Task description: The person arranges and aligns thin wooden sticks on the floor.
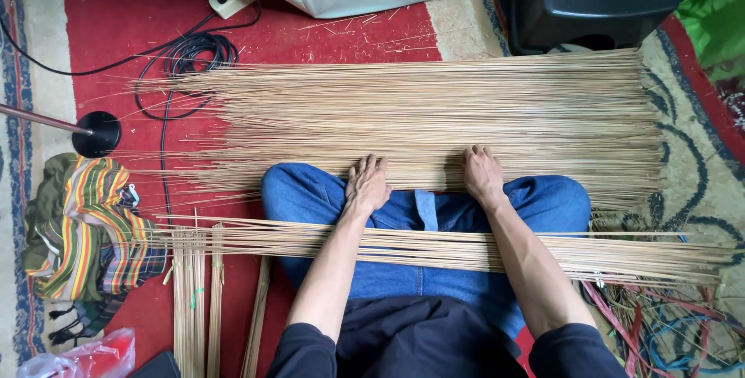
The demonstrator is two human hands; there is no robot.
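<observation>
Hundreds of thin bamboo splints (419, 118) are spread in a wide flat layer across a red patterned rug (116, 5), seen from above a person seated cross-legged in blue jeans (419, 215). At far left, a striped cloth (93, 227) is bunched beside a black round stand base (96, 133) and a coiled black cable (186, 56); short tied bundles of sticks (194, 300) are stacked upright in frame nearby. The left hand (366, 184) is pressed flat, fingers spread, on the near edge of the layer, and the right hand (483, 175) is laid likewise, well apart from it, neither closed on anything. A smaller sheaf (434, 246) is laid across the lap (seemingly already sorted out), so most of the material appears to be waiting, with the levelling of the big layer judged only partly done. Coloured strips (660, 324) are tangled at right.
</observation>
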